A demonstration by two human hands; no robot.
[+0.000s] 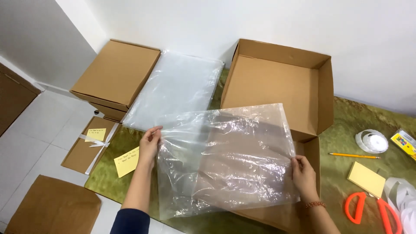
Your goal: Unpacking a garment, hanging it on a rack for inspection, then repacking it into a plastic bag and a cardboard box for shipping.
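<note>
A clear, crinkled plastic bag (225,160) is stretched out flat between both hands over the green mat. My left hand (149,143) grips its upper left edge. My right hand (304,175) grips its right edge, lower down. Behind and under the bag lies an open brown cardboard box (277,82), tipped so its inside faces me. A stack of more clear plastic bags (177,89) lies to the left of the box.
Closed cardboard boxes (115,76) are stacked at the far left. A yellow note (127,161) lies by my left arm. At right are orange scissors (372,208), a yellow sticky pad (366,178), a pencil (353,155), white ribbon rolls (372,141). Flat cardboard (54,208) lies on the tiled floor.
</note>
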